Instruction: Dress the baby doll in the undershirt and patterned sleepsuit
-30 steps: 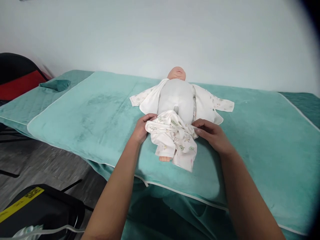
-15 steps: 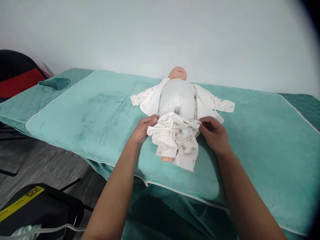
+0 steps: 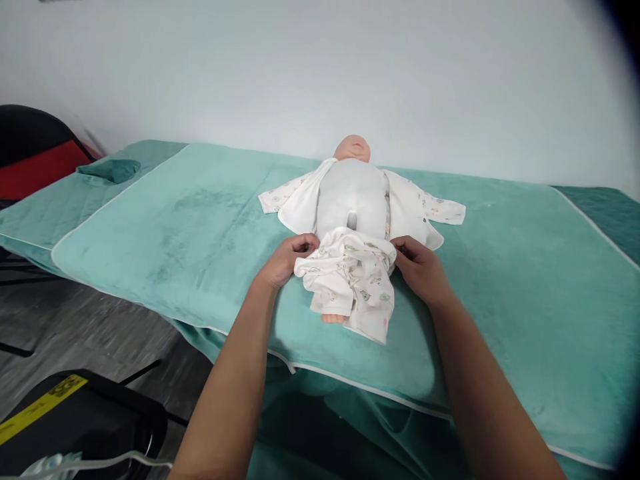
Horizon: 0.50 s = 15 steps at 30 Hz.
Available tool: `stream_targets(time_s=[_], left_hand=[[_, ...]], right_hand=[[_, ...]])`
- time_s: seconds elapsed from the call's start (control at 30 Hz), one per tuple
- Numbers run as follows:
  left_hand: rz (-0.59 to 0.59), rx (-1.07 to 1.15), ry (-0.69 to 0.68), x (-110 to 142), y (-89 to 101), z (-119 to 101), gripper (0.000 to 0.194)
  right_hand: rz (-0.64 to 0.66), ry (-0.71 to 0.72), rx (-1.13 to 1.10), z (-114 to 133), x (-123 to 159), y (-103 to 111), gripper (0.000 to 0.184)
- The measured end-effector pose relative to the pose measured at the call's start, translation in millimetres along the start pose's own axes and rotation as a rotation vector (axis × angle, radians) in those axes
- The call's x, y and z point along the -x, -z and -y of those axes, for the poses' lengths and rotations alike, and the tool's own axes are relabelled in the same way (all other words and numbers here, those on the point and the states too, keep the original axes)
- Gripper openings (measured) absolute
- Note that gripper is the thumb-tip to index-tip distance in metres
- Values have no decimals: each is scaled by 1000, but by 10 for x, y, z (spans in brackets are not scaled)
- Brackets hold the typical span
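A baby doll point(image 3: 354, 193) with a grey cloth body lies on its back on a teal towel point(image 3: 200, 220), head toward the wall. An open white printed top point(image 3: 415, 207) is spread under it. White printed baby trousers point(image 3: 353, 283) are bunched over the doll's legs, one bare foot point(image 3: 333, 319) poking out. My left hand point(image 3: 285, 259) pinches the trousers' waistband at the doll's left hip side. On the other side my right hand point(image 3: 419, 268) grips the same waistband. Both hands are closed on the fabric.
The towel covers a padded table whose front edge point(image 3: 350, 383) runs just below the doll. A folded dark-green cloth point(image 3: 110, 170) lies at the far left. A black and red chair point(image 3: 35, 157) stands left; a black case with a yellow label point(image 3: 75, 413) sits on the floor.
Both hands slid up along the doll's hips, drawing the trousers' waistband a little higher toward the torso. The right hand curled in closer to the doll.
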<state>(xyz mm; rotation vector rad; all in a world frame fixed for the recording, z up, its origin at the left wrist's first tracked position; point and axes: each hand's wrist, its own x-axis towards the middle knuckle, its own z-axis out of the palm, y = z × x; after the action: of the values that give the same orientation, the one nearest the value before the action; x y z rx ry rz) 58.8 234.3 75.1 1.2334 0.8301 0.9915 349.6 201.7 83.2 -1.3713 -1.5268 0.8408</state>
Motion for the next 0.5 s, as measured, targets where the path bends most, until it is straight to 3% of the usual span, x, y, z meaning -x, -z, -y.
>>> stream_targets(time_s=[0.23,0.5], left_hand=[[18,-36,-106,-15,1,12,14],[28,-17,-121,-3,0,5,11]], right_hand=[[42,-3,27,-10,1,21,21],[57,9,3,-49,8,17,20]])
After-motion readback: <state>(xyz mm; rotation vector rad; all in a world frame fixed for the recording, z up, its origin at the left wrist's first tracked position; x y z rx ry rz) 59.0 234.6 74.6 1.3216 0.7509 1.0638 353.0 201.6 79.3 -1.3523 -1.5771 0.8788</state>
